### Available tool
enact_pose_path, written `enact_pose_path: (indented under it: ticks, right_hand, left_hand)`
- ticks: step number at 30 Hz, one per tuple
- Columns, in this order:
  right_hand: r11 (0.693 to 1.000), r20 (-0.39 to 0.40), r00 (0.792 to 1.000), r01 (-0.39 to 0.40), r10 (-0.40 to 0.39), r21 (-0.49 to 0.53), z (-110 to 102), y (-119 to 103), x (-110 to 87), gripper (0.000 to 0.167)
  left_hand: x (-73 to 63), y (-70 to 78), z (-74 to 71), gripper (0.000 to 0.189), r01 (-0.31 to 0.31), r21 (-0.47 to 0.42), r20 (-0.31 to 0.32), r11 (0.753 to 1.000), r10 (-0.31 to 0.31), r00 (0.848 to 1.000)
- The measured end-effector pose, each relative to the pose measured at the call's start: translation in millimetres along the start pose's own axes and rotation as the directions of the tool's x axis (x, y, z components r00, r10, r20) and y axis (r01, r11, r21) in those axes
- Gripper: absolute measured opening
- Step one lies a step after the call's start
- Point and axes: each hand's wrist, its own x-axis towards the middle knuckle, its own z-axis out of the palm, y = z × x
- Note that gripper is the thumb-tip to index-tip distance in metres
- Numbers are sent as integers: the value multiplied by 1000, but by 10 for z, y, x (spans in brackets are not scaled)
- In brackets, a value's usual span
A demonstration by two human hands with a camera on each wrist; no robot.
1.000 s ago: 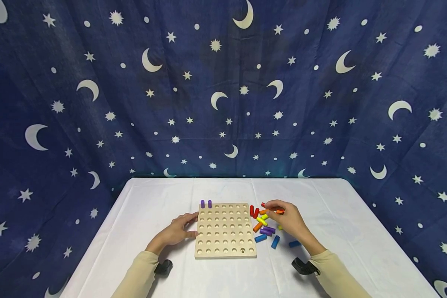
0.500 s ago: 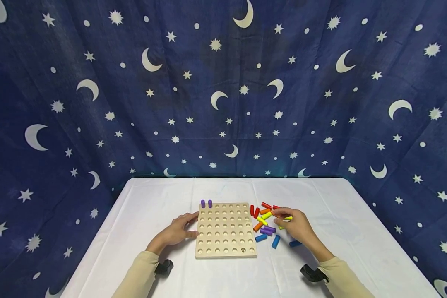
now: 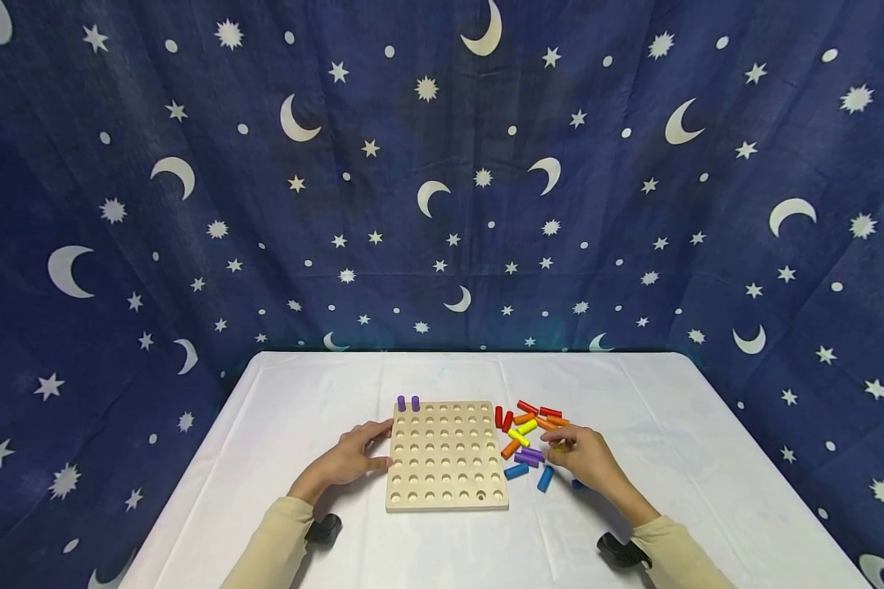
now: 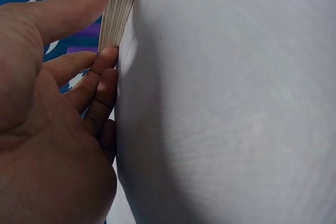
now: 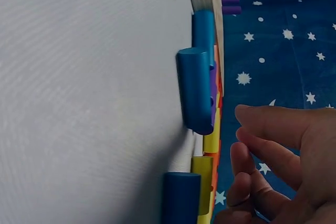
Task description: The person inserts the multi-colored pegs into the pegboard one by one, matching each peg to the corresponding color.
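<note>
A square wooden peg board (image 3: pixel 447 506) with rows of holes lies on the table. Two purple pegs (image 3: pixel 416 403) stand upright in its far left corner. My left hand (image 3: pixel 345 455) rests at the board's left edge, thumb and fingertips touching its side (image 4: pixel 119 11). To the right of the board, my right hand (image 3: pixel 588 460) hovers over loose pegs, its fingers loosely bent. In the right wrist view nothing sits between that thumb and its fingers (image 5: pixel 265 156). Yellow pegs (image 5: pixel 201 184) and a blue peg (image 5: pixel 194 90) lie near it; the head view partly hides some under the hand.
Loose red pegs (image 3: pixel 550 412), orange pegs (image 3: pixel 511 448), purple pegs (image 3: pixel 527 459) and blue pegs (image 3: pixel 516 471) lie scattered right of the board. A white cloth (image 3: pixel 324 384) covers the table. Behind hangs a dark blue curtain (image 3: pixel 383 213) with moons and stars.
My right hand has drawn back toward me and slightly right, uncovering red and orange pegs at the back of the pile. The left hand and the board have stayed put.
</note>
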Motion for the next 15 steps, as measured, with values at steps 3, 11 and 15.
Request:
enact_pose_path:
  ticks: [3, 11, 15]
  right_hand:
    - [1000, 15, 1000, -24, 24, -6, 20, 8, -6, 20]
    - [999, 36, 999, -34, 34, -26, 50, 25, 2, 18]
    - [998, 48, 998, -33, 35, -46, 58, 28, 11, 17]
  left_hand:
    - [-5, 0, -3, 72, -11, 10, 2, 1000, 10, 1000]
    - [-2, 0, -13, 73, -19, 3, 2, 1000, 19, 1000]
    - [-4, -5, -11, 72, -26, -2, 5, 1000, 26, 1000]
